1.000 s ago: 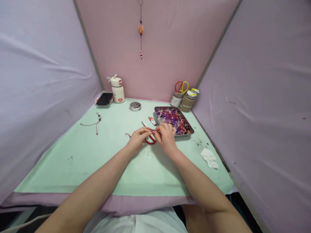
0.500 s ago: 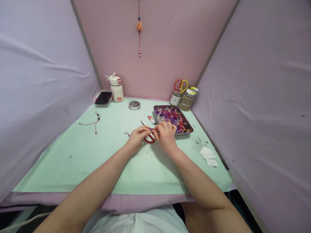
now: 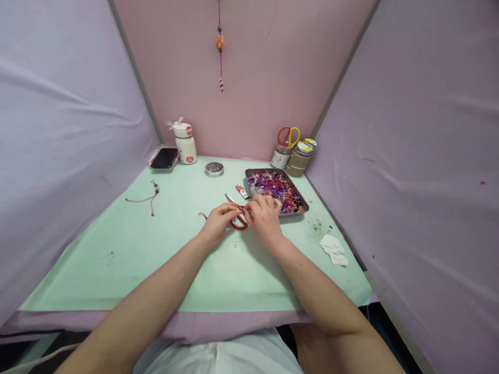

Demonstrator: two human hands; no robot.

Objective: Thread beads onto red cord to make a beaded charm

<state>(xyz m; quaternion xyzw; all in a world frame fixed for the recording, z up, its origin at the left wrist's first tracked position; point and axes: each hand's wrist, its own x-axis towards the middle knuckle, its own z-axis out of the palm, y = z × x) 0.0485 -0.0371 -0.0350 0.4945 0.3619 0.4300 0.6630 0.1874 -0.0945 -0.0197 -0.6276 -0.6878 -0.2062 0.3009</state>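
My left hand [image 3: 218, 221] and my right hand [image 3: 265, 214] meet over the table, fingertips pinched close together. Between them is a small beaded cord [image 3: 241, 208], purple and red. A thin loop of its cord seems to stick out to the left of my left hand. Red-handled scissors [image 3: 239, 223] lie under my hands, blades pointing away to the left. Just beyond my right hand is a metal tray [image 3: 305, 207] of mixed purple, red, orange and black beads [image 3: 273, 183]. My fingers partly cover the cord and the scissors.
A lighter [image 3: 242, 192] and a round tin [image 3: 214, 169] lie beyond my hands. At the left are a beaded string [image 3: 156, 189], a phone [image 3: 164, 158] and a white bottle [image 3: 186, 145]. Jars [image 3: 299, 160] stand back right; a crumpled tissue [image 3: 333, 250] lies right. A beaded pendant [image 3: 220, 42] hangs on the wall.
The view has shifted slightly. My right-hand fingers have drawn a little closer to my left fingertips, so less cord shows between them. The other things stay in place.
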